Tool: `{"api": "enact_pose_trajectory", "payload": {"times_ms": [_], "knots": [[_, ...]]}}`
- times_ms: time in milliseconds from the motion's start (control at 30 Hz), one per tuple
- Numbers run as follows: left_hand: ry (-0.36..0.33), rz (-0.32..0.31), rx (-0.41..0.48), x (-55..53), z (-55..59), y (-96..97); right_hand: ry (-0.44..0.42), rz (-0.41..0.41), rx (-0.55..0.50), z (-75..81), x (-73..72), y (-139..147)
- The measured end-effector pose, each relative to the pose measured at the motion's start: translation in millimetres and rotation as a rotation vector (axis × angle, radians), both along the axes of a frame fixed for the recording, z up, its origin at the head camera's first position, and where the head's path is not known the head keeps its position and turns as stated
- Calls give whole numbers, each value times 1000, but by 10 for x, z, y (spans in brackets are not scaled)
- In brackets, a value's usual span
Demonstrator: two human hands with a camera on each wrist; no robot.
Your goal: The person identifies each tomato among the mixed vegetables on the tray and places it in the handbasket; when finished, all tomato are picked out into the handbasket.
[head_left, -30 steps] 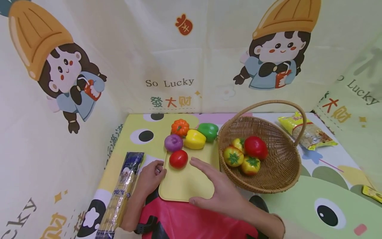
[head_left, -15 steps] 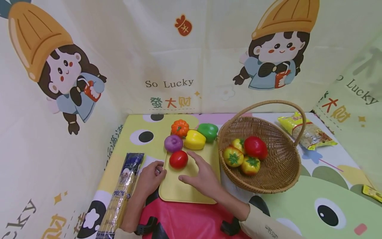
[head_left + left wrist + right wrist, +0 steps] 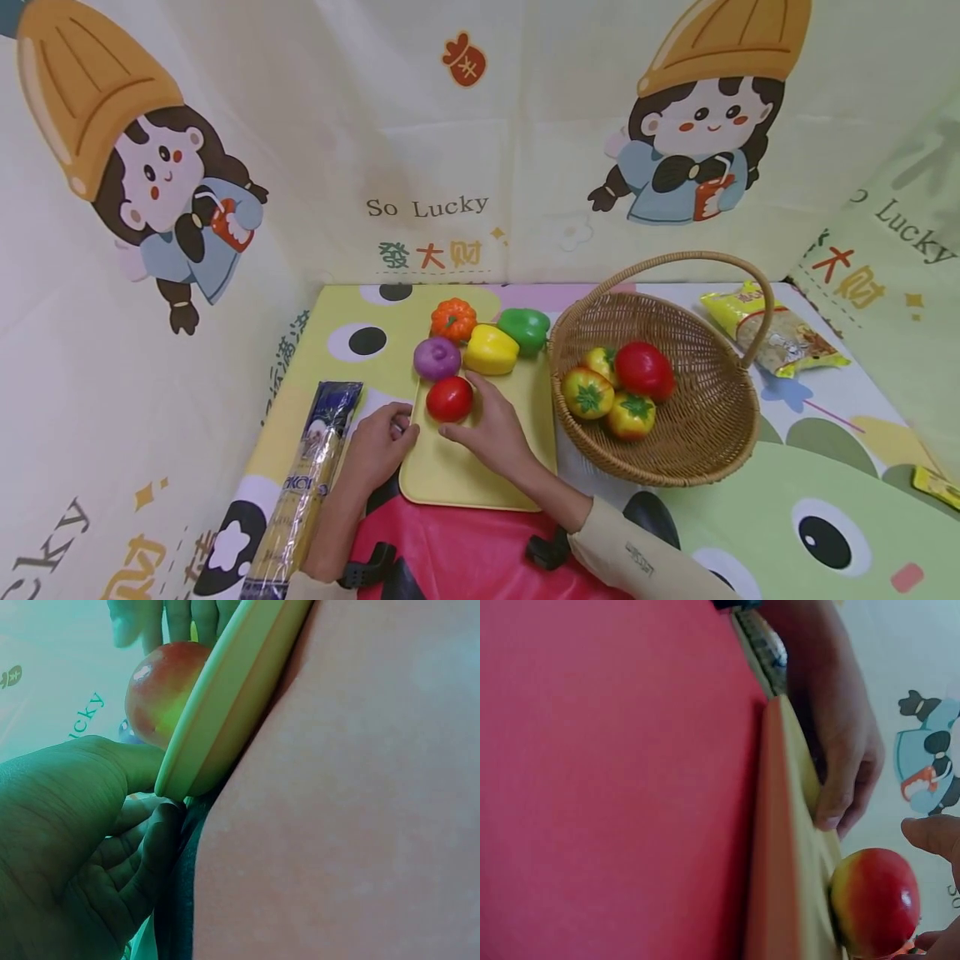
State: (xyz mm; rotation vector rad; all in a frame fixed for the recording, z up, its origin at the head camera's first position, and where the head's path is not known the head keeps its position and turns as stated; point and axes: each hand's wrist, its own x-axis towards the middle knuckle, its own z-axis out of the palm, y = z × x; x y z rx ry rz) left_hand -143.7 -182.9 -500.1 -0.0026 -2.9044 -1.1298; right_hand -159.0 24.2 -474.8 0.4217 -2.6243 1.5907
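My left hand [image 3: 381,443] pinches the left rim of a pale yellow tray [image 3: 472,483]; in the left wrist view its thumb lies over the rim and its fingers are below. A smooth red toy fruit [image 3: 449,400], yellow-green on one side in the right wrist view [image 3: 876,904], rests on the tray. Just right of that fruit, my right hand [image 3: 491,427] hovers with thumb and fingers spread, not gripping it. Toward the tray's far end sit a purple onion [image 3: 437,359], a yellow bell pepper [image 3: 491,350], a green bell pepper [image 3: 524,331] and an orange pumpkin [image 3: 453,320].
To the tray's right stands a wicker basket [image 3: 705,417] with a tall handle, holding a red fruit [image 3: 645,371] and several yellow-orange fruits [image 3: 588,393]. A long noodle packet [image 3: 307,483] lies left of my left arm. Beyond the basket is a yellow snack bag [image 3: 780,333].
My right hand has moved left and slightly forward over the tray, closer to the red fruit. The left hand has stayed at the tray's rim.
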Motion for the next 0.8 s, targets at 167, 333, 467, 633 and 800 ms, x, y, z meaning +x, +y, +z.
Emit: {"api": "enact_pose_trajectory", "payload": {"times_ms": [167,333,467,633,800], "knots": [[1,-1,3,2,3,1,4,5,-16,-53,-32,-28],[10,-4,-2,7,2,-6,13,7,-30,-104,-60,-50],[9,-5,1,11,-3,-1,28,2,-28,-127,-75,-64],[38,-13,7,21,9,6,35,8,-27,-160,-92,-79],[52,-19,9,29,28,2,24,22,-35,-169,-104,-92]]}}
